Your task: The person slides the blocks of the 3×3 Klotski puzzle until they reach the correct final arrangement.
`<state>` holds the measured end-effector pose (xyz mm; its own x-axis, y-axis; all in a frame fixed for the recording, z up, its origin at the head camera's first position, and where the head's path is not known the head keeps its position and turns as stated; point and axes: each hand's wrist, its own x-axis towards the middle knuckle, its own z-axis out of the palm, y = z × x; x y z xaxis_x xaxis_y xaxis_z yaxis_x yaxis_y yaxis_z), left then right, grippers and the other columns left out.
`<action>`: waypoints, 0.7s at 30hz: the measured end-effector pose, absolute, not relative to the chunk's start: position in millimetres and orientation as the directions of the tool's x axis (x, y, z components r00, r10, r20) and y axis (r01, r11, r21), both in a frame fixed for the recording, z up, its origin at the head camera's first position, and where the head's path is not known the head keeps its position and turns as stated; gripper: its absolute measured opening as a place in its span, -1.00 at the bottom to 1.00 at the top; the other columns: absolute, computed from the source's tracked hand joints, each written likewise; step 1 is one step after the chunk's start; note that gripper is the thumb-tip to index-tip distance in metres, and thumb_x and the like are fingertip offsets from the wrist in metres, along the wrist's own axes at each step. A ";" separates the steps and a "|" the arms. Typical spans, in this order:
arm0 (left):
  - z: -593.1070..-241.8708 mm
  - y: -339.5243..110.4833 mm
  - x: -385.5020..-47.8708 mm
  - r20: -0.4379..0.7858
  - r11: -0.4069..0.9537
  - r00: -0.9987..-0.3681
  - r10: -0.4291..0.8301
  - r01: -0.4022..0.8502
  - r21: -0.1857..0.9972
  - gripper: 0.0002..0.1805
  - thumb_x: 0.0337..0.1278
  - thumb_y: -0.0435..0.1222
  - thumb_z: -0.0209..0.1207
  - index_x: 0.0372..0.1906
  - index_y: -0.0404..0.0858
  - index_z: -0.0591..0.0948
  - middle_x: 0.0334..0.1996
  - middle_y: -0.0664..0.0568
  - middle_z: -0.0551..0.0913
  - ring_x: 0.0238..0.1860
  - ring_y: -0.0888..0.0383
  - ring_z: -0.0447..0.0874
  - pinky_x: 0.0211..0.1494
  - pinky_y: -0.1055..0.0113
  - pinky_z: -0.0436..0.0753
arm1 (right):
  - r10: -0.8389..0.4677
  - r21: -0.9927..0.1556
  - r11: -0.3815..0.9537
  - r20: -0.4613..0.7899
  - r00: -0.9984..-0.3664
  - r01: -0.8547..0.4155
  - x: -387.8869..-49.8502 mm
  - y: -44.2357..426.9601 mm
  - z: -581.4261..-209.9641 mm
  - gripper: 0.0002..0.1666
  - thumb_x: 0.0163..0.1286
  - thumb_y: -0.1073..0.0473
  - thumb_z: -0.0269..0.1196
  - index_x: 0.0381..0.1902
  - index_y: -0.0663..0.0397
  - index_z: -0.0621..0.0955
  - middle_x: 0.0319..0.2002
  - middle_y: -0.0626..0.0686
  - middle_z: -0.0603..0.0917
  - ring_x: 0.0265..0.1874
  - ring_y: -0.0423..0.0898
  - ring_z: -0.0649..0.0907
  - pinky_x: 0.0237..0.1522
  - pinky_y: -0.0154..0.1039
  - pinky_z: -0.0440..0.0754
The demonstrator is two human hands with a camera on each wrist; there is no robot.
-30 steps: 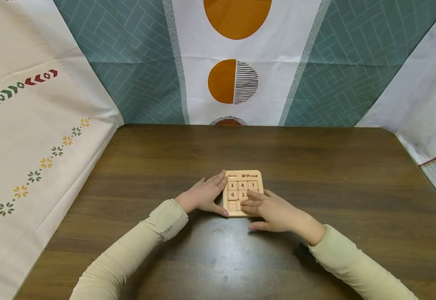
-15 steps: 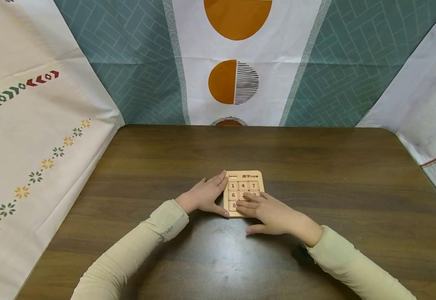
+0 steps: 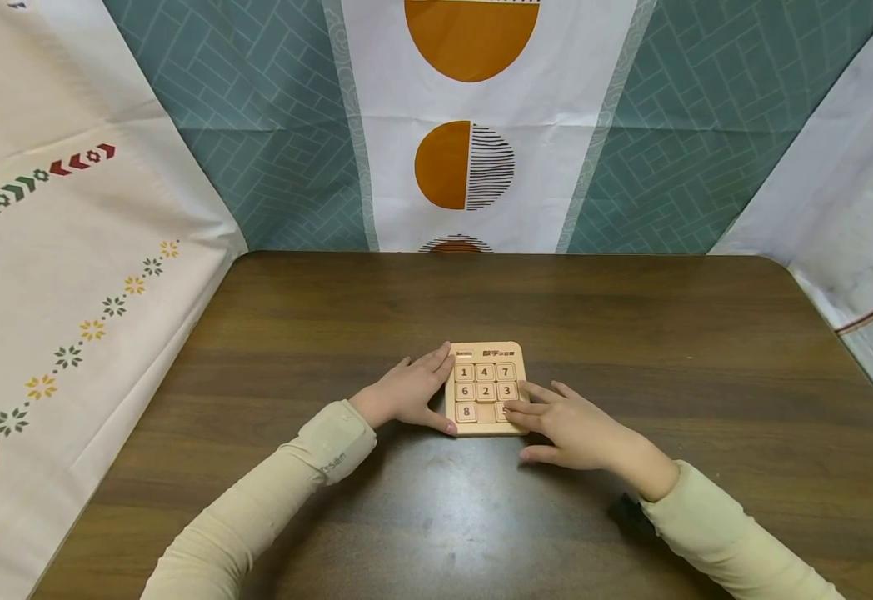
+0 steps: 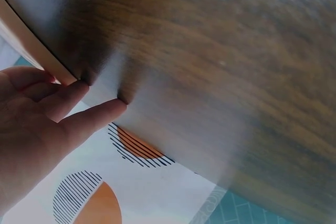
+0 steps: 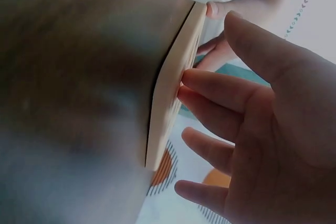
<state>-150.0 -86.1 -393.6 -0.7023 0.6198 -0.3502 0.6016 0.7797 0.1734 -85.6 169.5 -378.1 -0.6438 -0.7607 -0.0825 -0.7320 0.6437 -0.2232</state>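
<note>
Both unclenched, my left grip (image 3: 410, 392) is touching the board (image 3: 484, 430) while my right grip (image 3: 575, 427) is shifting rightward, baring a gap (image 3: 485, 413) likely freeing neighbouring tiles (image 3: 466, 412).

Tan number board (image 3: 477, 347) — sleeves (image 3: 256, 500) perhaps cream

Pale glare marks the tabletop (image 3: 436, 517), which blurs in wrist views.
</note>
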 end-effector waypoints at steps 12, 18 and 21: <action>-393.3 -86.0 -150.2 -0.336 0.775 -0.704 0.626 0.608 0.173 0.23 -0.23 0.36 0.12 0.41 -0.34 -0.07 0.42 -0.16 -0.25 0.40 0.00 -0.14 0.25 -0.11 0.13 | -0.774 -0.222 0.630 -0.113 -0.622 -0.744 -85.3 149.6 -379.6 -0.26 0.24 -0.19 0.14 0.26 0.13 0.38 0.26 0.08 0.36 0.30 0.13 0.19 0.12 0.27 0.17; -392.9 -85.4 -149.9 -0.342 0.777 -0.702 0.624 0.604 0.179 0.24 -0.24 0.36 0.12 0.41 -0.33 -0.08 0.42 -0.16 -0.26 0.40 0.01 -0.16 0.25 -0.12 0.12 | -0.713 -0.204 0.699 -0.121 -0.691 -0.685 -90.1 156.8 -379.3 -0.23 0.22 -0.19 0.17 0.27 0.14 0.36 0.29 0.08 0.32 0.31 0.14 0.17 0.13 0.28 0.13; -392.9 -85.3 -150.1 -0.351 0.780 -0.702 0.619 0.600 0.177 0.24 -0.24 0.36 0.12 0.41 -0.32 -0.10 0.42 -0.15 -0.27 0.40 0.02 -0.18 0.26 -0.12 0.12 | -0.670 -0.196 0.741 -0.147 -0.728 -0.643 -91.4 161.0 -380.2 -0.21 0.21 -0.18 0.18 0.28 0.15 0.35 0.30 0.08 0.30 0.32 0.14 0.15 0.14 0.28 0.12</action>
